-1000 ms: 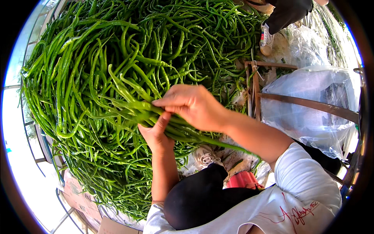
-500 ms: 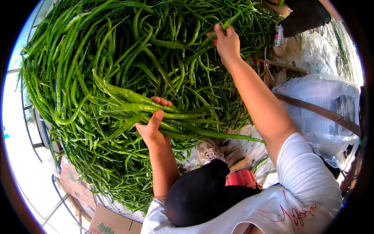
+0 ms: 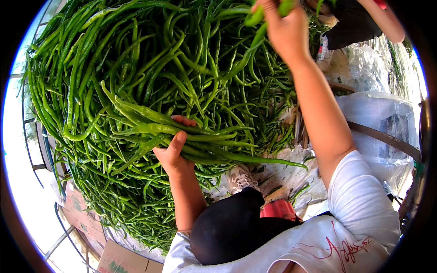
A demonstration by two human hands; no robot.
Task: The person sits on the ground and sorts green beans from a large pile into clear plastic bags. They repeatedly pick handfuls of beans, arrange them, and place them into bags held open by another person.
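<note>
A large heap of long green chili peppers (image 3: pixel 86 86) fills the left and middle of the view. Over its near side, my left hand (image 3: pixel 172 154) is closed round a bunch of chili peppers (image 3: pixel 150 129), thumb on top, their thin tips pointing right. Farther off, at the top edge, my right hand (image 3: pixel 291 36) is closed on green chili peppers (image 3: pixel 255 18); motion blurs them, and the frame edge cuts off part of the fingers.
A red plastic thing (image 3: pixel 278 210) is by my bent knee. To the right lie a clear plastic-wrapped bundle (image 3: pixel 364 113) and a curved brown strip (image 3: pixel 387 139). Another person's arm (image 3: pixel 386 20) shows at the top right. Cardboard (image 3: pixel 123 259) lies at the lower left.
My right hand has moved farther away and to the right, up to the top edge, with chili peppers in it. My left hand and its bunch have shifted only slightly left.
</note>
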